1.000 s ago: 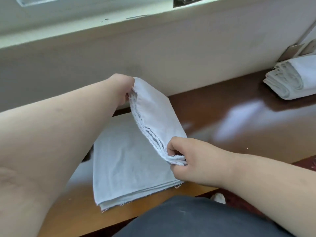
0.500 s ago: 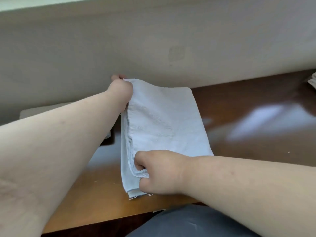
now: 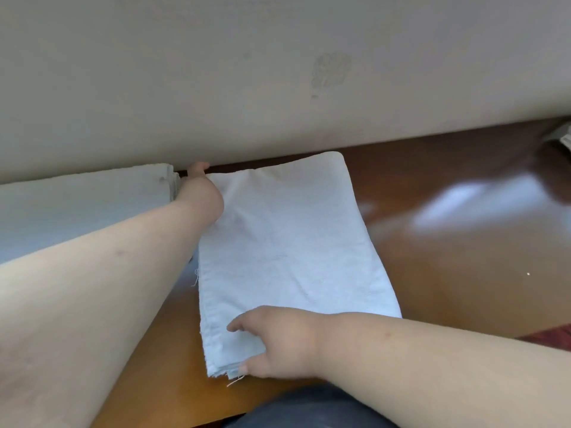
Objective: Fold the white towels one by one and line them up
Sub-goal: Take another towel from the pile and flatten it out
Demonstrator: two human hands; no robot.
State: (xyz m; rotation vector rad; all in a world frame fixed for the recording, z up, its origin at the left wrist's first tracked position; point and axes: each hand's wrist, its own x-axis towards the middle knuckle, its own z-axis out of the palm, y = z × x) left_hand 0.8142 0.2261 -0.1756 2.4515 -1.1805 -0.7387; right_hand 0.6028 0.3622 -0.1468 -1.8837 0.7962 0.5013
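A folded white towel [image 3: 287, 251] lies flat on the brown wooden table [image 3: 457, 282], its long side running away from me toward the wall. My left hand [image 3: 200, 193] sits at the towel's far left corner by the wall. One of its fingers sticks out straight and the others are hidden behind the hand. My right hand [image 3: 275, 344] rests on the near left corner, fingers spread loosely on top and the thumb against the near edge. Another folded white towel [image 3: 77, 208] lies flat to the left, partly behind my left forearm.
A pale wall [image 3: 278, 72] rises right behind the table's far edge. A bit of another white towel pile [image 3: 564, 139] shows at the far right edge. My dark-clothed lap [image 3: 309, 409] is at the table's near edge.
Both hands brought the held-up folded towel down and to the left. It now lies flat beside the other folded towel, and my right hand has loosened its pinch.
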